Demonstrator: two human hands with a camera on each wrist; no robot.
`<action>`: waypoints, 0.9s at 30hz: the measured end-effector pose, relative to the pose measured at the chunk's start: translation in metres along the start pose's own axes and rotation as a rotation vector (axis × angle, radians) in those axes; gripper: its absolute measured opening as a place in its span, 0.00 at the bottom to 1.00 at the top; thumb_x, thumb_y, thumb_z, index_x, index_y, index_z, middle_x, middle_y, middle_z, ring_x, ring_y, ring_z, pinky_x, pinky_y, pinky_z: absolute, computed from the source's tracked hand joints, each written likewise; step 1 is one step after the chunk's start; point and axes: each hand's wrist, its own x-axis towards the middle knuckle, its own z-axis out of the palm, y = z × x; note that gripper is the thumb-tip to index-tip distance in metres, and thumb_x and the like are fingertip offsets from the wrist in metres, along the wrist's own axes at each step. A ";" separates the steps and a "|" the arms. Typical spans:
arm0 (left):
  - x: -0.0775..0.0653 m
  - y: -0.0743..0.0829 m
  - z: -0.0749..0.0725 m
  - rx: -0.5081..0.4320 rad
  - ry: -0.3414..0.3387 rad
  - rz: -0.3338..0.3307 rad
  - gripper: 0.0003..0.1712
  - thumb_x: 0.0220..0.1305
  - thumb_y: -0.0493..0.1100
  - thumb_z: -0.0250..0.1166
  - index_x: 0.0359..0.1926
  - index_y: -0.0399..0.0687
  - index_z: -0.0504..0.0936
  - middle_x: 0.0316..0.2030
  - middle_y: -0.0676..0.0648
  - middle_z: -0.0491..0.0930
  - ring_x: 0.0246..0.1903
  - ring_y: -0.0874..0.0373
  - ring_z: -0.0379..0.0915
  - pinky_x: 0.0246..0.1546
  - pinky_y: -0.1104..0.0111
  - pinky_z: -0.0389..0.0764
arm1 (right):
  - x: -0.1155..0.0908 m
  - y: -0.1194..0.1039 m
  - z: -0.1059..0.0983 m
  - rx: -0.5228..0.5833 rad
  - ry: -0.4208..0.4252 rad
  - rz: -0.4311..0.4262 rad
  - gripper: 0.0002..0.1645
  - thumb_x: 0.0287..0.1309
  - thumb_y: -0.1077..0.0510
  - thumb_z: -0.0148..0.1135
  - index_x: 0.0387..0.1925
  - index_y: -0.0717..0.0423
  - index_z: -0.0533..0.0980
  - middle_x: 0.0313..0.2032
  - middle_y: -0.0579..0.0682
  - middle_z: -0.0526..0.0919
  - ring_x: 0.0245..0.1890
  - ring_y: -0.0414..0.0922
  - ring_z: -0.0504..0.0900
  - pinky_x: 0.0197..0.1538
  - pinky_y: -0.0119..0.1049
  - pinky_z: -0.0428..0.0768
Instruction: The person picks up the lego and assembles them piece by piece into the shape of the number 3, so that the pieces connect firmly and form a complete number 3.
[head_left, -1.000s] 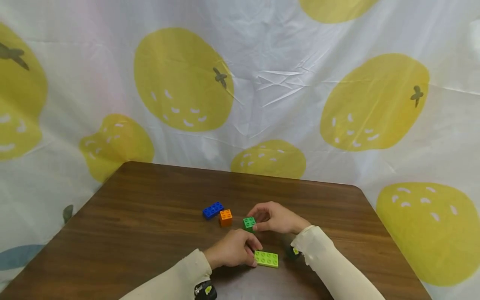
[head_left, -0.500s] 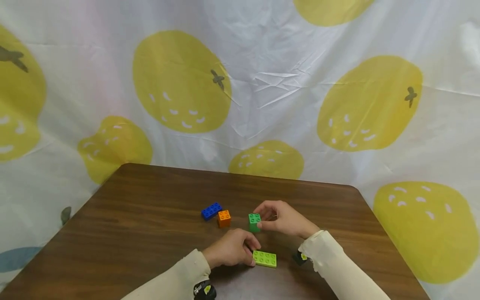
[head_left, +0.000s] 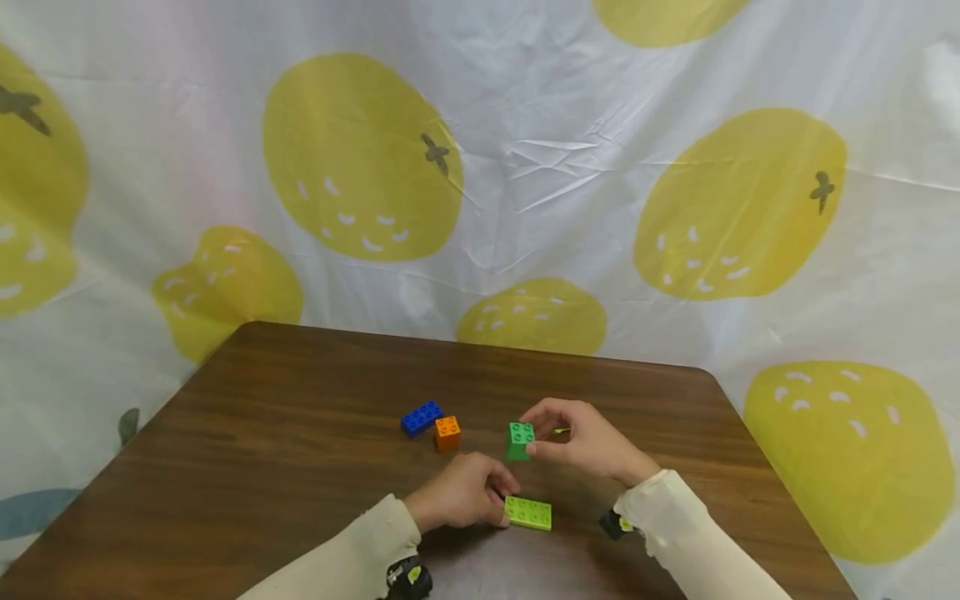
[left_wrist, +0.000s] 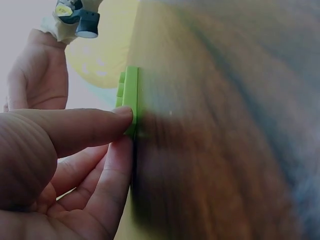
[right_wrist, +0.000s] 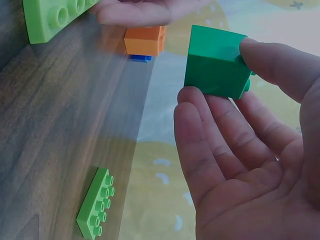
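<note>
A person's right hand (head_left: 585,440) grips a green block (head_left: 517,447) above the table (head_left: 300,392) as the left hand (head_left: 459,493) pinches one end of a lime brick (head_left: 529,513). An orange block (head_left: 447,434) and a blue block (head_left: 421,418) sit beyond the left hand.

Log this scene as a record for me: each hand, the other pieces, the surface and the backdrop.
left hand: pinches one end of near lime plate
right hand: holds green block, raised
orange block: beside blue brick, contact unclear
second lime plate: lying studs up, mostly hidden by right hand in head view
surface: brown wood-grain table
backdrop: white curtain, yellow fruit print
</note>
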 end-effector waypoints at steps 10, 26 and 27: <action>0.000 0.001 -0.001 -0.029 -0.004 0.014 0.20 0.45 0.29 0.82 0.43 0.40 0.90 0.36 0.48 0.90 0.31 0.64 0.84 0.32 0.74 0.84 | -0.017 -0.005 0.001 0.010 0.024 0.023 0.20 0.65 0.50 0.75 0.56 0.47 0.81 0.43 0.46 0.90 0.44 0.44 0.89 0.53 0.38 0.87; -0.001 0.000 0.002 -0.051 0.008 0.011 0.20 0.43 0.26 0.82 0.39 0.41 0.88 0.33 0.49 0.88 0.31 0.64 0.83 0.32 0.75 0.82 | -0.052 0.002 0.000 0.042 0.039 0.076 0.20 0.66 0.50 0.74 0.56 0.50 0.81 0.43 0.49 0.89 0.43 0.45 0.88 0.49 0.35 0.87; 0.000 0.000 0.002 -0.051 0.007 0.011 0.20 0.43 0.26 0.82 0.39 0.41 0.88 0.33 0.49 0.88 0.31 0.64 0.83 0.32 0.75 0.82 | -0.053 0.001 0.000 0.047 0.042 0.076 0.19 0.66 0.51 0.74 0.55 0.50 0.81 0.42 0.50 0.89 0.42 0.45 0.89 0.48 0.35 0.87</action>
